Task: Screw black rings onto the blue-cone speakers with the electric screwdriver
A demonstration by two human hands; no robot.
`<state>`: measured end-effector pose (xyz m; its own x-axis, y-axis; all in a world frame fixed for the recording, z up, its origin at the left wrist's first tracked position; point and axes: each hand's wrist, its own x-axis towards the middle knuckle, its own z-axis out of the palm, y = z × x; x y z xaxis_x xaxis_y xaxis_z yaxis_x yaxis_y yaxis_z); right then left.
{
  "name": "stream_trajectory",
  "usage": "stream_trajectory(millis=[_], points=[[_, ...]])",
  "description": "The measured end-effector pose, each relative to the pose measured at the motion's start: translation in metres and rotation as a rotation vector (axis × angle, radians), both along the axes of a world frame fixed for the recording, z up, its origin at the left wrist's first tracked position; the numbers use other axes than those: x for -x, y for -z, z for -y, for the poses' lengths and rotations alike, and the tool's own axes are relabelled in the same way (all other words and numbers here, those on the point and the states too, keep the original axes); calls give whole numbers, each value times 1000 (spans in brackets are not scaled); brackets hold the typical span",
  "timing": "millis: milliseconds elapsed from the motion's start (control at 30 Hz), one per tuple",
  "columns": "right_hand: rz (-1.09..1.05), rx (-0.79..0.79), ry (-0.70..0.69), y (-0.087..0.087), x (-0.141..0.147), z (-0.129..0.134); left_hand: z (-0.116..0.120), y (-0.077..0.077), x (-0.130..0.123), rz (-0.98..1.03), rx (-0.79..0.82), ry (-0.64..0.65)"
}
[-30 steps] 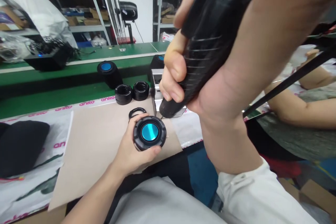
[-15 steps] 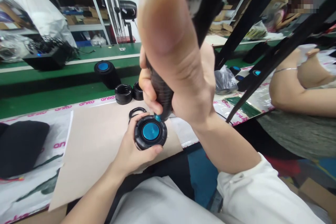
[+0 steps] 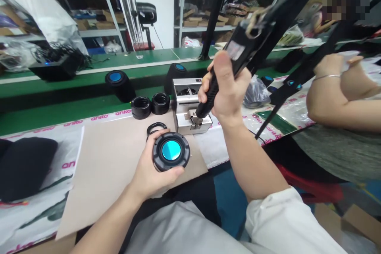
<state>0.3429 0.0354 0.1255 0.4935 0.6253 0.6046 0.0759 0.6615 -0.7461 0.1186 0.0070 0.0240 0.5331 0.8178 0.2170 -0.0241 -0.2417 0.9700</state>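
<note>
My left hand [image 3: 151, 162] is closed around a round black speaker [image 3: 158, 162] whose shiny blue disc faces up. In my right hand [image 3: 228, 91] is a black electric screwdriver [image 3: 212, 87], gripped with the thumb along its body and tilted. Its lower end is at the front of a silver screw feeder [image 3: 190, 126]; whether the bit touches it I cannot tell. Just behind the speaker, on the cardboard sheet [image 3: 101, 174], lies a thin black ring [image 3: 156, 127]. Two thicker black rings [image 3: 141, 107] sit farther back, left of the feeder.
A black cylindrical speaker [image 3: 120, 87] and another one [image 3: 175, 72] stand on the green bench [image 3: 24, 111]. A black cloth-like item [image 3: 26, 166] lies at left. Dark slanting posts [image 3: 212, 22] rise behind. To my right are a co-worker's arms [image 3: 336, 83].
My right hand has carried the screwdriver away from the speaker, back and to the right, down to the screw feeder, which now shows. My left hand and the speaker have barely moved.
</note>
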Motion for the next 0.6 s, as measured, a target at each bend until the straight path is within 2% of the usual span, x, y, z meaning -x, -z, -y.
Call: stream_trajectory(millis=[133, 233, 333, 433, 533, 600], points=[[-22, 78, 41, 24, 2, -8, -1, -1, -1, 11, -9, 7], [-14, 106, 21, 28, 4, -6, -1, 0, 0, 21, 3, 14], [-18, 189, -63, 23, 4, 3, -2, 2, 1, 30, 39, 24], [-74, 216, -111, 3, 8, 20, -3, 5, 3, 48, 70, 39], [-104, 93, -111, -34, 22, 41, -6, 7, 5, 57, 88, 47], [-60, 115, -113, -58, 36, 50, -8, 9, 5, 58, 95, 49]])
